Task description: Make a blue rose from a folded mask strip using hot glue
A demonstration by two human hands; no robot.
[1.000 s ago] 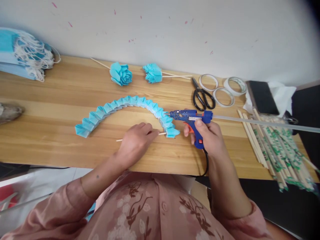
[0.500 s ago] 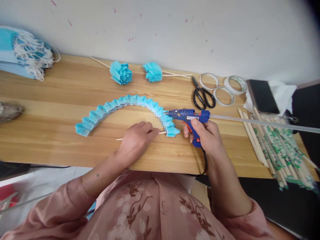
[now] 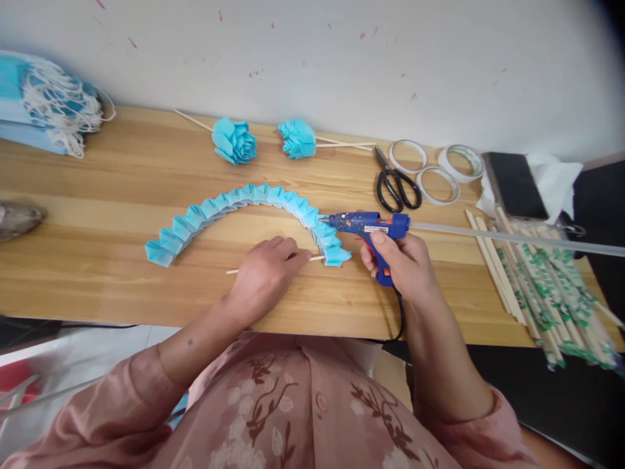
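A curved strip of folded blue paper (image 3: pixel 234 202) lies on the wooden table (image 3: pixel 97 273). My left hand (image 3: pixel 266 273) is closed on a thin wooden stick (image 3: pixel 317 259) whose tip meets the strip's right end. My right hand (image 3: pixel 405 264) grips a blue hot glue gun (image 3: pixel 368 226), its nozzle pointing left at that same end of the strip. A clear glue stick (image 3: pixel 512 238) juts out of the gun's back to the right.
Two blue paper flowers on sticks (image 3: pixel 235 140) (image 3: pixel 297 138) lie near the wall. Black scissors (image 3: pixel 395 185) and three tape rolls (image 3: pixel 439 184) sit at the back right. Wrapped chopsticks (image 3: pixel 541 286), a black phone (image 3: pixel 512 185) and stacked blue masks (image 3: pixel 43 114) border the table.
The glue gun has shifted slightly left, its nozzle closer to the strip's right end. My left hand and the stick have stayed in place.
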